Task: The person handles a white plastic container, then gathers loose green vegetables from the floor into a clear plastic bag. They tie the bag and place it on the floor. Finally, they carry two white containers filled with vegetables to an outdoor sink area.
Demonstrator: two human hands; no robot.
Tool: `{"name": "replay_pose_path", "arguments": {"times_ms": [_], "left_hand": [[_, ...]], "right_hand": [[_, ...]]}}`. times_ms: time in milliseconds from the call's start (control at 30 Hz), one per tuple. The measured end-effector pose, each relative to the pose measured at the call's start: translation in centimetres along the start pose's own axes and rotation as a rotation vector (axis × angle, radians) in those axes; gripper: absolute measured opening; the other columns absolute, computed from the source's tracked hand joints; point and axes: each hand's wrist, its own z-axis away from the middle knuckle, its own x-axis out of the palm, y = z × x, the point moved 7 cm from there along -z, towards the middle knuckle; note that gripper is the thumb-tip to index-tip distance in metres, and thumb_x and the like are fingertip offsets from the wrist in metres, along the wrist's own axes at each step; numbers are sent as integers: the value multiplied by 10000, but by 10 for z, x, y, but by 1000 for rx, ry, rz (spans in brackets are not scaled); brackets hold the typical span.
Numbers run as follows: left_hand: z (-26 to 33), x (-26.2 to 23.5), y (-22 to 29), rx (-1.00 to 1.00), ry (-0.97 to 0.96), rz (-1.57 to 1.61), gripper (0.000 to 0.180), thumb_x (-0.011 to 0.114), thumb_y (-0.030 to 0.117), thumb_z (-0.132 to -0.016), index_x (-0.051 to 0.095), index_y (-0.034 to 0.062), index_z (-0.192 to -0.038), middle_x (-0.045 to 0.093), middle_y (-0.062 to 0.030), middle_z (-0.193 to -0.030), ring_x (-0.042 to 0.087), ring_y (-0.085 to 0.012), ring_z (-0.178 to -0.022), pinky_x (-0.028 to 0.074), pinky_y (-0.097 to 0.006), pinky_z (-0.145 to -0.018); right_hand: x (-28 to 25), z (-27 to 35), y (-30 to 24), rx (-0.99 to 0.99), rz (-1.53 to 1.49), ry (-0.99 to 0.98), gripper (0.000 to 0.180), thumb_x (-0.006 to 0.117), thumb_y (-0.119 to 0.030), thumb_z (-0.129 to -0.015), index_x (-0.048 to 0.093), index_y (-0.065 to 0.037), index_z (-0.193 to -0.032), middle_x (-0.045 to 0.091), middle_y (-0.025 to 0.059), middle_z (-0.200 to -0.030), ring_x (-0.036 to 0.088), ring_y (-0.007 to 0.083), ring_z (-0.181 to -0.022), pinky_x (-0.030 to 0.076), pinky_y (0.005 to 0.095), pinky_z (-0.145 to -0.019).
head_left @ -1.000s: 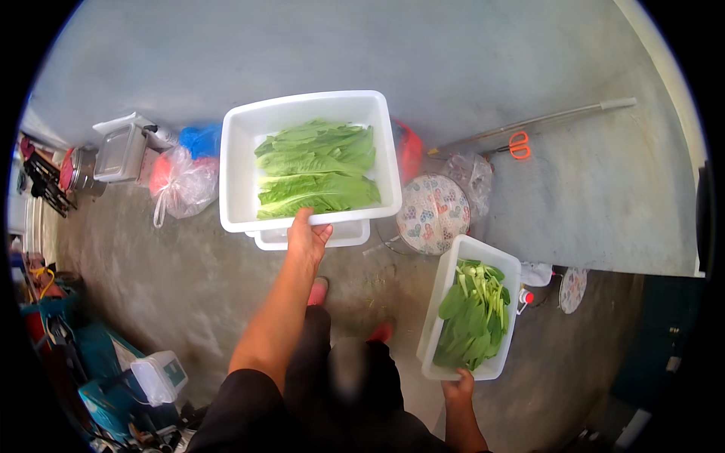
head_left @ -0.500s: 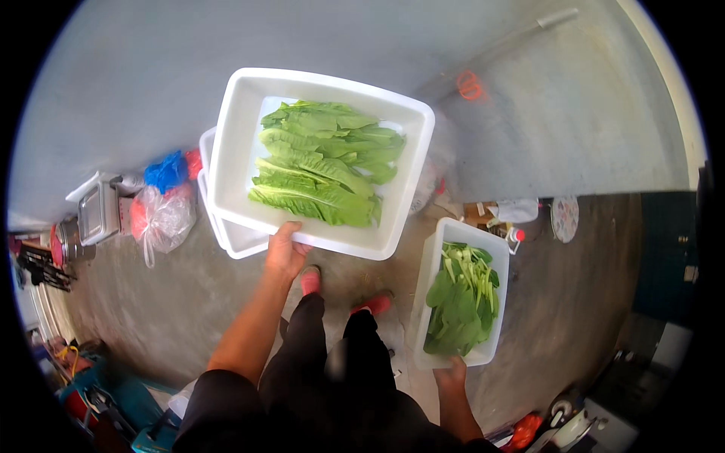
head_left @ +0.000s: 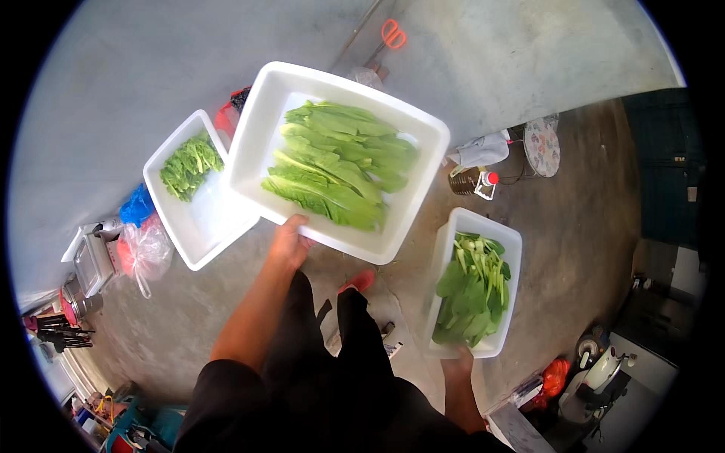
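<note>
Far left: pink plastic bag (head_left: pixel 142 253) and blue bag (head_left: pixel 137 205) on concrete floor (head_left: pixel 581 226). Beside them, white tub (head_left: pixel 195 226) on floor, leafy greens at its far end. Left hand (head_left: pixel 289 241) grips near rim of large white tray (head_left: pixel 264 136), long lettuce leaves (head_left: pixel 340 174) lying across it; tray held above floor, overlapping tub edge. Right hand (head_left: pixel 458 365) clasps near end of narrow white bin (head_left: pixel 445 257) of dark greens (head_left: pixel 472 291), low at person's right side. Orange scissors (head_left: pixel 393 32) lie far off.
</note>
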Motion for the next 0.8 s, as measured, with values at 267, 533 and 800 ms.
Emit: {"name": "replay_pose_path", "arguments": {"times_ms": [267,533,800], "left_hand": [[-15,-13,10,-50,246,-503,322,576,111,-740,498,-34,-1017,562,-120,-889,582,-251,-775,524,-386,-610],[-18,-24,-17,-189,200,-694,294,558,69,-716,541,-35,-991,588,-114,-808,601,-211,-658,502,-303,-511],[-6,-11,12,-141,268,-754,340,559,96,-708,524,-17,-1027,587,-115,-793,593,-194,-634,491,-303,-493]], "right_hand": [[-46,20,21,-281,600,180,520,482,7,-621,480,11,-1141,527,144,-1150,489,292,-1082,358,420,-981],[-16,18,51,-227,554,-95,410,464,-104,-764,479,26,-1153,511,138,-1184,483,261,-1078,352,359,-978],[26,32,61,-256,781,29,282,513,-95,-815,535,63,-1048,575,148,-1033,549,236,-943,420,304,-849]]}}
